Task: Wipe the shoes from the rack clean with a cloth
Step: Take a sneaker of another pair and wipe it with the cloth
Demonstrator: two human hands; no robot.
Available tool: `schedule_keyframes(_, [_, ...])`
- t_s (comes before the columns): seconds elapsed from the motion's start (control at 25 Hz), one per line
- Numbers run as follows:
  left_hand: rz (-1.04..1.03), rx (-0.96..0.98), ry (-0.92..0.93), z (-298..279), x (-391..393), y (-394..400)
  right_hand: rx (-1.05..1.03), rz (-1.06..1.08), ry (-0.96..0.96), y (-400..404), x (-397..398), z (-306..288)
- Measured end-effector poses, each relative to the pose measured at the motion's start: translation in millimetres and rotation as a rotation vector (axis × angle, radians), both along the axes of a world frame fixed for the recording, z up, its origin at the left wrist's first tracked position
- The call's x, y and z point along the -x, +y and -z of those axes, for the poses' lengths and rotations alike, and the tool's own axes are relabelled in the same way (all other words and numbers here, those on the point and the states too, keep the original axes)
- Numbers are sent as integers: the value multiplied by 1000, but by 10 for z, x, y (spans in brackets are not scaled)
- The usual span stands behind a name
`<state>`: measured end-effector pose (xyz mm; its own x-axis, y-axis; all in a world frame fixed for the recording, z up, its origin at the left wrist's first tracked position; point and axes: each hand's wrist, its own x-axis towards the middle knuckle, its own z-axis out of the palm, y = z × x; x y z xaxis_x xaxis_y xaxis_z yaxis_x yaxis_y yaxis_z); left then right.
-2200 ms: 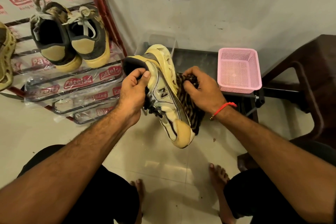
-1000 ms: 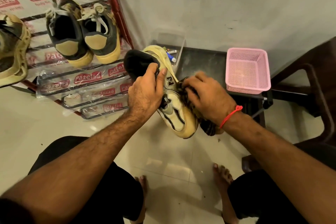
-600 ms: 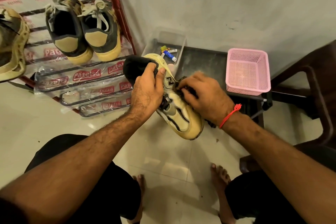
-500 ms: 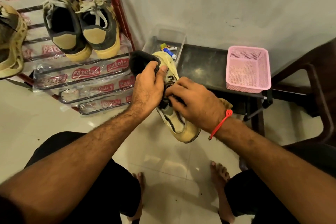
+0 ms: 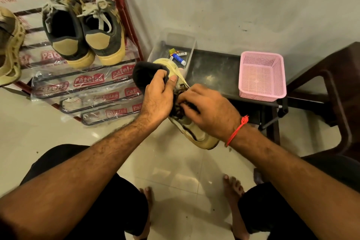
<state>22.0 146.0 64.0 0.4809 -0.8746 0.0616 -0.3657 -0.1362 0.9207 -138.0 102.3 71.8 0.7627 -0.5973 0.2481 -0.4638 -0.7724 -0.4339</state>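
My left hand grips a cream and silver sneaker by its dark heel collar, toe pointing down towards me. My right hand lies over the shoe's upper, fingers curled on a dark striped cloth pressed against the lace area; most of the cloth is hidden under the hand. A pair of black and tan sneakers stands on the red metal shoe rack at the upper left. Another tan shoe shows at the left edge.
A low dark table stands behind the hands, bearing a pink mesh basket and a clear tray with small tubes. A dark brown plastic chair is on the right. My bare feet rest on the pale tiled floor.
The shoe has turned and its heel has risen in my left hand. My right hand with the cloth has slid from the shoe's side over onto the laces.
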Motion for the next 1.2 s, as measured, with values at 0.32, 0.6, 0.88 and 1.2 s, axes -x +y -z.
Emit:
schedule_keyframes(0.32, [-23,26,-10,-51,-72,0,-62,-40,-43,18,-5,0])
schedule_keyframes(0.6, [-108,68,49,-99,-153,-23,-73,-45,15,-62,96,-36])
schedule_keyframes(0.88, [-100,85,77,-84,-182,-37,-74,-154,-4,-8,67,-97])
schedule_keyframes(1.2, [-110,55,-23,-34,-192,-66,-57,-180,59,-6,66,-63])
